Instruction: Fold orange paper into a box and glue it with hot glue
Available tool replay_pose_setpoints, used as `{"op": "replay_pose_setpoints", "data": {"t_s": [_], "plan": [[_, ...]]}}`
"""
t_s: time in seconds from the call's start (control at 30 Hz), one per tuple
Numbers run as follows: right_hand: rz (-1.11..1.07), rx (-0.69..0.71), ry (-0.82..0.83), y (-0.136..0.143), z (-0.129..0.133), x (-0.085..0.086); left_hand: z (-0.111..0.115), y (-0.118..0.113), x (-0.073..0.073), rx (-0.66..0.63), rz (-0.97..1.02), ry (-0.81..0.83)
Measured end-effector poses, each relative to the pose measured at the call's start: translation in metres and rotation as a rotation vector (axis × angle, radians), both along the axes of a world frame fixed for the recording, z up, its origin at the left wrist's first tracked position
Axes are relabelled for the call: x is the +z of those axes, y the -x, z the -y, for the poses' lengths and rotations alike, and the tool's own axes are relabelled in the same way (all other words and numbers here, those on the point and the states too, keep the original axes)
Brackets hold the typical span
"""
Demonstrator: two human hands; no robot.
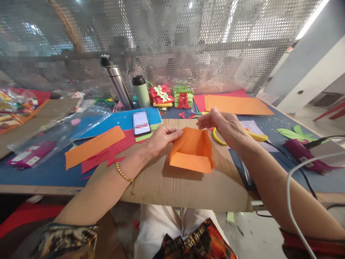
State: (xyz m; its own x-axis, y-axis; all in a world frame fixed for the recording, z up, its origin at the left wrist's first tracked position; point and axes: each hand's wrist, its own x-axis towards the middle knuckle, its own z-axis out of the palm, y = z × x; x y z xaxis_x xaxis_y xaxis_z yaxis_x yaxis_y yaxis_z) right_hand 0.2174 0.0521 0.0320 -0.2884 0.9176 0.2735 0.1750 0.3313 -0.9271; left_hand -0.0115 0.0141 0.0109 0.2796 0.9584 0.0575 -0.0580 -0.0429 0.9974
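Bright, diffuse light reaches the orange paper (191, 162), with a soft shadow on the cardboard (161, 194) along its near side. Beyond it, the perforated screen (159, 43) shows glints and blocky pixelated patches. Far right of it, a white light strip (312, 18) glares. Well out on both sides of it, wide-angle distortion stretches shapes.

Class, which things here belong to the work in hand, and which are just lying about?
Likely in use:
folded orange paper form, pinched by the left hand, right hand beside it
flat brown cardboard sheet beneath

Probably lying about:
tall silver metal flask
pale green cylindrical bottle with black lid
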Motion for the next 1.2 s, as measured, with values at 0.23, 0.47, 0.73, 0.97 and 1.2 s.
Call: {"op": "replay_pose_setpoints", "data": {"t_s": [0.23, 0.47, 0.73, 0.97, 1.2], "plan": [[0.011, 0.327, 0.176, 0.002, -0.003, -0.008, -0.009, 0.005, -0.001, 0.113, 0.171, 0.016], [-0.057, 0.271, 0.217, 0.01, -0.003, -0.015, -0.008, 0.005, -0.002, 0.178, 0.122, 0.065], [-0.09, 0.283, 0.255, 0.017, 0.005, -0.015, 0.004, 0.001, 0.011, 0.108, -0.074, -0.09], [0.01, 0.24, 0.052, 0.022, 0.017, -0.019, 0.018, -0.006, 0.014, 0.056, -0.337, -0.27], [0.137, 0.286, -0.071, 0.018, 0.02, -0.014, 0.02, -0.007, 0.016, 0.049, -0.263, -0.145]]}}
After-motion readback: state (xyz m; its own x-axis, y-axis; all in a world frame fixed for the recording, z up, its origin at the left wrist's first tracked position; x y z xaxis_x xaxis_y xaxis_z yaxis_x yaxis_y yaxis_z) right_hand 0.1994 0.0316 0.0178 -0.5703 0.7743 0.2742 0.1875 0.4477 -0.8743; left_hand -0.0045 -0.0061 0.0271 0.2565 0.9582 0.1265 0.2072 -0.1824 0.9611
